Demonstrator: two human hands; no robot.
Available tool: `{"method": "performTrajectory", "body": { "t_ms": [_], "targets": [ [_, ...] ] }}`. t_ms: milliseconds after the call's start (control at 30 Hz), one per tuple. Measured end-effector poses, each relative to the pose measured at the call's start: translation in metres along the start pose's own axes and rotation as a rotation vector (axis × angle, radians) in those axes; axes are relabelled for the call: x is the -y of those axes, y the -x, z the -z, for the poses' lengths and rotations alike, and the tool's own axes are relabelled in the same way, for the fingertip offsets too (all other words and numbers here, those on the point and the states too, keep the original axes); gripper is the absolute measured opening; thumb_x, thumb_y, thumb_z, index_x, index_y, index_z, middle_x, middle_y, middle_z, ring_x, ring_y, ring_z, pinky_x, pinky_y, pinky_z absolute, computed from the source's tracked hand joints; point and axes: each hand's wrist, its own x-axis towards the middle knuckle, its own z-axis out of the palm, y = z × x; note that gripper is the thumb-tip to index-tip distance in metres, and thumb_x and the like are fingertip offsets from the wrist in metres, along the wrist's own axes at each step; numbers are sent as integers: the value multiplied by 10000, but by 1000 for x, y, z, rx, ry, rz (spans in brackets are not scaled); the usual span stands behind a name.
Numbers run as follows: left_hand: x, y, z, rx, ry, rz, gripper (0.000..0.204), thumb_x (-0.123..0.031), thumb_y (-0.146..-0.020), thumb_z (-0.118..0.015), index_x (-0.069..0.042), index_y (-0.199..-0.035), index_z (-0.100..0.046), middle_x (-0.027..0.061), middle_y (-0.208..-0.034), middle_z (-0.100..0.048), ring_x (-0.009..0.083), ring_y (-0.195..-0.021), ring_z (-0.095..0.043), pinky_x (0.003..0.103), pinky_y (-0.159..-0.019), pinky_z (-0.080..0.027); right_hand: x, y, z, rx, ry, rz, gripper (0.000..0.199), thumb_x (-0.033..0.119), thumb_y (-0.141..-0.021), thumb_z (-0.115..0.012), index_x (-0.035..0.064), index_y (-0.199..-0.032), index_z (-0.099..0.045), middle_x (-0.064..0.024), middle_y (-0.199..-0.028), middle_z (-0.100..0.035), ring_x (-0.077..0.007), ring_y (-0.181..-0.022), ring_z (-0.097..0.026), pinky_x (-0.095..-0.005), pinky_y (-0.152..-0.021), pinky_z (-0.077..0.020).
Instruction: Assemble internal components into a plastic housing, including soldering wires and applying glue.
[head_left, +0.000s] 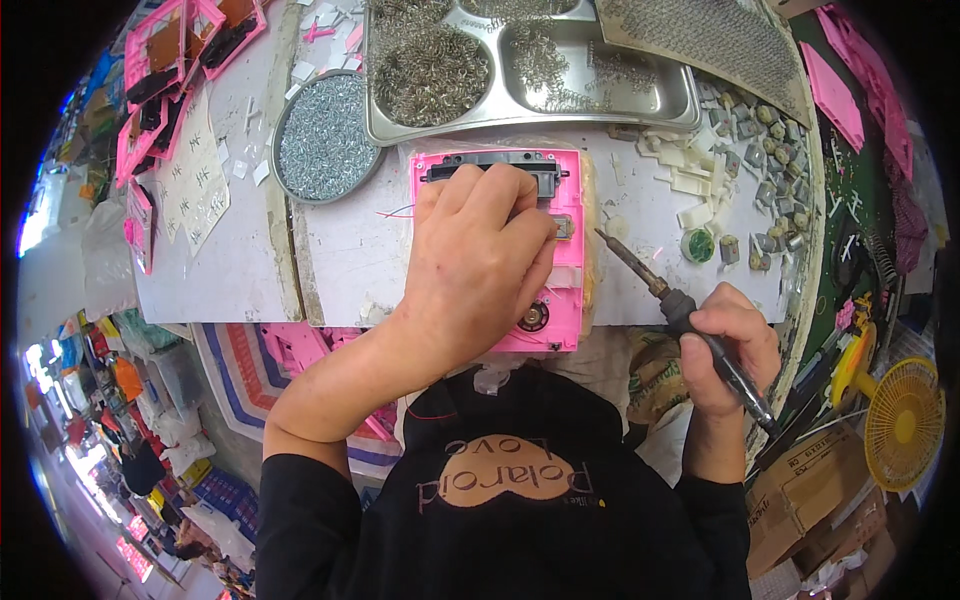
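A pink plastic housing lies in front of me on the work table. Across its far end sits a long black plastic part, and a small round black part is set in its near end. Over the housing's middle is my left hand, its fingers curled together; whatever they pinch is hidden underneath. Thin red and green wires stick out to the left of that hand. Off the housing's right side, my right hand grips a soldering iron by its black handle, metal tip pointing toward the housing.
Beyond the housing stands a metal tray with springs in its compartments. A round dish of small screws is at the left. Small metal motors and white plastic pieces lie right. A yellow fan stands lower right.
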Motion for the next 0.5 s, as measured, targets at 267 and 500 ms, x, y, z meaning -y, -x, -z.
{"method": "performTrajectory", "body": {
  "t_ms": [267, 500],
  "targets": [
    [-1, 0, 1, -3, 5, 2, 180, -64, -727, -806, -79, -882, -717, 57, -957, -576, 256, -893, -558, 391, -799, -391, 2, -3, 5, 2, 6, 13, 247, 8, -787, -772, 3, -1005, -658, -59, -701, -612, -148, -566, -517, -268, -506, -372],
    [-1, 2, 0, -15, 1, 7, 174, -68, -744, -806, -66, -893, -714, 63, -961, -583, 264, -904, -570, 392, -806, -402, 1, -6, 6, 15, 13, 16, 262, 8, -775, -778, 14, -1009, -660, -59, -705, -621, -153, -561, -525, -273, -495, -373]
  ]
}}
